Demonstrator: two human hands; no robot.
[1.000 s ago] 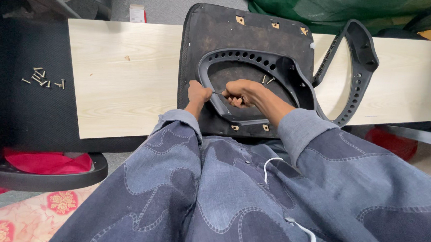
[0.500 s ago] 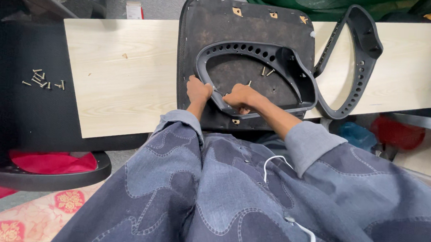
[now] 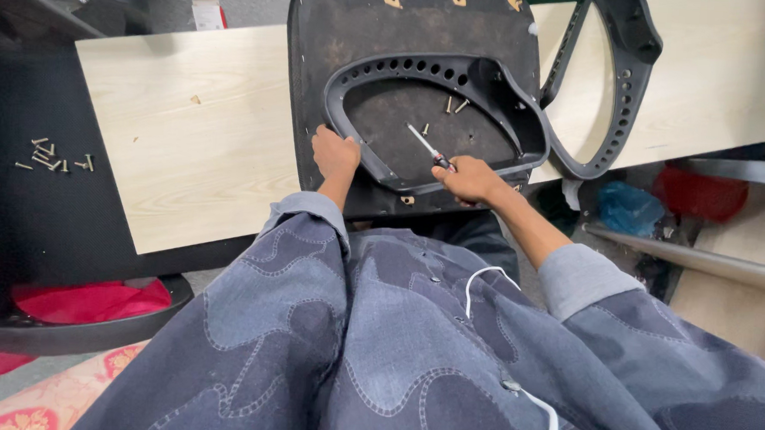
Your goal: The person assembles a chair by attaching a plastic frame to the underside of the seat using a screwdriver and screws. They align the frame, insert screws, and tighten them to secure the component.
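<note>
**Screwdriver brought up over the seat underside**

Compared with the pictures 1 and 0.5 s earlier, the right hand point(image 3: 470, 179) is seen drawn back toward the near edge of the frame point(image 3: 526, 131), and a screwdriver point(image 3: 428, 148) is now plainly exposed; before, its shaft was hidden under the hand. The tip is pointed far-left into the frame's opening, just beside 1 loose screw point(image 3: 424, 129). This is judged as a tool being lined up, not yet seated on a screw.

The seat point(image 3: 320, 72) is lying underside up on the pale board point(image 3: 186, 135), near centre. 2 more screws point(image 3: 454, 105) lie farther in.

Pose: the right hand is closed around the screwdriver handle, wrist low, forearm running near-right. The left hand point(image 3: 335, 154) is clamped on the frame's near-left rim, fingers curled over it, steadying it as before.

A scatter of spare screws point(image 3: 54, 158) is noted far left on the black surface point(image 3: 16, 213). A second frame point(image 3: 620, 88) leans at right.
</note>
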